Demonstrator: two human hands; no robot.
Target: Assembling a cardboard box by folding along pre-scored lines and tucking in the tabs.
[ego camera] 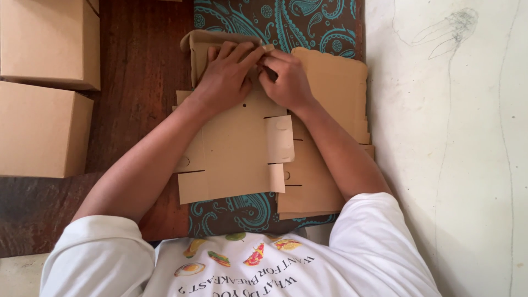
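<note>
**Both hands working the far flap of a flat box blank**

White T-shirt (242,269) fills the bottom of the view, and both forearms run up from it to the top of a flat die-cut cardboard box blank (236,148) lying on a small stack of cardboard blanks (330,110). Left hand (225,74) lies curled over the raised far flap (204,41), fingers bent and pressing it down. Right hand (286,80) sits just beside it, fingertips pinched on the flap's edge; the two hands touch at the fingers. Thin brown board like this looks light and stiff across its panels, yet bends readily along the scored lines, so the flap edges near a crease seem the sensible hold; tabs and slots would likely tear if yanked. Beneath lies a teal paisley cloth (308,22) on the dark wooden worktop (140,66). Two made-up cardboard boxes (44,126) stand well apart at the left, a pale wall (456,137) at the right.
</note>
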